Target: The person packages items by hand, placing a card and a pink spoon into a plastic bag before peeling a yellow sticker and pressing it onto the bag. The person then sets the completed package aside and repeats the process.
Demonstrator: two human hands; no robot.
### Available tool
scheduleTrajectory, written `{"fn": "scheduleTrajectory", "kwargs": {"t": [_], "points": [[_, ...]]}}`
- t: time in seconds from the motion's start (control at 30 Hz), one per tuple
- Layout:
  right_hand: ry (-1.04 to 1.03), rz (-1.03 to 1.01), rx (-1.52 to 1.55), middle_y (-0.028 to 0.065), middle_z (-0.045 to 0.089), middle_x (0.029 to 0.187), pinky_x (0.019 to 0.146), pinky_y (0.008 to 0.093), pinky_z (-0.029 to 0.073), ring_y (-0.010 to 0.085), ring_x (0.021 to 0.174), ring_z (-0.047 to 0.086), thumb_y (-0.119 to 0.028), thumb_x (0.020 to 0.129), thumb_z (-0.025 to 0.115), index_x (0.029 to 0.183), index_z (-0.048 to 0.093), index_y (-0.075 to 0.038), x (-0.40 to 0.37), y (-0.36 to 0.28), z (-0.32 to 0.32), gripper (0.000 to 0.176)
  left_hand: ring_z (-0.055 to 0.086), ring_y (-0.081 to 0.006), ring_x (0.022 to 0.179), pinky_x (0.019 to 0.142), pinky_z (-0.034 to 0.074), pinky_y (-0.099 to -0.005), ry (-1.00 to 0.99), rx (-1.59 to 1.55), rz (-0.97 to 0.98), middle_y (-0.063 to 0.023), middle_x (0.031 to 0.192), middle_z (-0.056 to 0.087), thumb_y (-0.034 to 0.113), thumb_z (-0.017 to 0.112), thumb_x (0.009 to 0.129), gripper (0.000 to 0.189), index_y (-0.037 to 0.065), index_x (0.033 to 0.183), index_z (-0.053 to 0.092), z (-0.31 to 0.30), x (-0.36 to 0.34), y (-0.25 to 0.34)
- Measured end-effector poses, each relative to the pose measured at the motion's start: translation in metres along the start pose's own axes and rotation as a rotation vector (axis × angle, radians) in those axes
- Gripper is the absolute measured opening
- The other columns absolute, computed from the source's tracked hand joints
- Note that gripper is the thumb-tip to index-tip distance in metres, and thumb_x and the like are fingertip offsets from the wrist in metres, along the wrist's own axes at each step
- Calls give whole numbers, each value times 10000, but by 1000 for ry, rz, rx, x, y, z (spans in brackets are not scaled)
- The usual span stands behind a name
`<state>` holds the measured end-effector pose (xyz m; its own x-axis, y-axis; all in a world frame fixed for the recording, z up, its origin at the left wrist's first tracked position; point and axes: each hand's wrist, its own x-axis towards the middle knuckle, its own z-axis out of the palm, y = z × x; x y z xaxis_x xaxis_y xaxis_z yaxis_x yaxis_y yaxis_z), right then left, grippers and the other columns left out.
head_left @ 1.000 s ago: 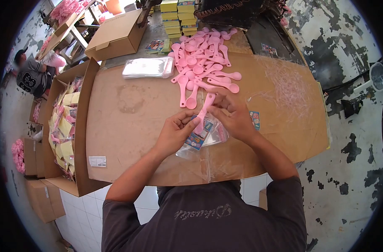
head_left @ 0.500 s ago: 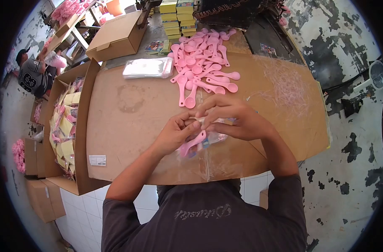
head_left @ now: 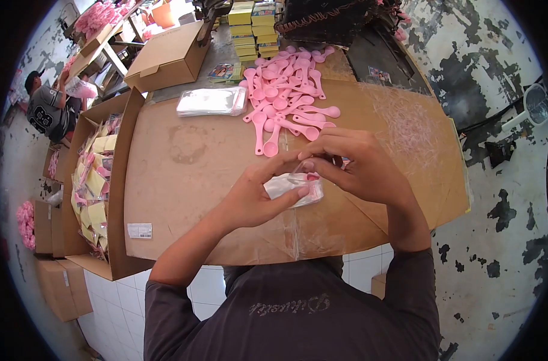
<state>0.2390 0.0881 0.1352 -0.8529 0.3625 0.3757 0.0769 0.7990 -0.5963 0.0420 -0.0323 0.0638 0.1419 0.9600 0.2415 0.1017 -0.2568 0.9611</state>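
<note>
My left hand (head_left: 256, 195) is over the middle of the cardboard-covered table, its thumb lying across some clear plastic bags (head_left: 313, 191) and its fingers curled near their upper edge. Opposite it, my right hand (head_left: 361, 165) has thumb and forefinger pinched at the bags' upper edge, where thin clear film shows. A small bit of pink shows between the hands. Something coloured peeks out behind the right fingers, mostly hidden. Just beyond the hands lies a heap of pink plastic spoons (head_left: 271, 146).
A stack of clear bags (head_left: 211, 101) lies left of the spoons. An open carton (head_left: 125, 180) of packed items stands at the left edge. Behind are stacked yellow cards (head_left: 243, 36) and a closed cardboard box (head_left: 166, 54). Plastic strips (head_left: 412, 123) litter the right. A person (head_left: 48, 105) sits far left.
The pink spoon in clear wrapping that hung below my hands no longer shows there. Clear bags now appear under my left thumb, and my left hand has opened wider and shifted right.
</note>
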Motion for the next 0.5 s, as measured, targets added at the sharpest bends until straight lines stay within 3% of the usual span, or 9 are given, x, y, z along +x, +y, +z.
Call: {"fn": "scheduleTrajectory", "kwargs": {"t": [0.13, 0.3, 0.33, 0.4, 0.5], "points": [[68, 6, 48, 85, 698, 853, 684, 319, 528, 216, 773, 670, -4, 870, 747, 1023, 746, -1, -2, 7, 4, 153, 721, -159, 1027, 945, 553, -310, 82, -111, -53, -99, 1138, 755, 67, 638, 1025, 381, 0, 1393, 567, 8, 8, -8], [259, 19, -2, 77, 649, 951, 731, 368, 516, 269, 859, 649, -28, 862, 729, 981, 692, -43, -2, 13, 18, 126, 713, -150, 1060, 913, 562, -276, 150, -246, -155, -112, 1111, 748, 62, 630, 1038, 293, -26, 1317, 625, 10, 8, -11], [265, -62, -84, 72, 643, 971, 763, 376, 511, 267, 894, 647, -29, 845, 733, 967, 682, -50, -2, 13, 18, 134, 715, -146, 1052, 901, 564, -272, 163, -263, -177, -114, 1105, 751, 66, 632, 1038, 278, -28, 1300, 640, 9, 7, -13], [274, -223, -247, 60, 631, 1011, 826, 393, 503, 263, 964, 641, -32, 811, 740, 938, 662, -64, -2, 12, 17, 152, 730, -139, 994, 840, 577, -270, 226, -181, -193, -100, 1053, 765, 69, 638, 1034, 246, -47, 1250, 662, 10, 7, -16], [226, -262, -484, 54, 627, 1024, 911, 403, 466, 255, 1028, 622, -79, 778, 759, 915, 654, -74, -3, 7, 25, 173, 749, -141, 887, 751, 588, -280, 259, 84, -189, -98, 973, 779, 63, 657, 1014, 236, -67, 1210, 675, 14, 6, -10]]}}
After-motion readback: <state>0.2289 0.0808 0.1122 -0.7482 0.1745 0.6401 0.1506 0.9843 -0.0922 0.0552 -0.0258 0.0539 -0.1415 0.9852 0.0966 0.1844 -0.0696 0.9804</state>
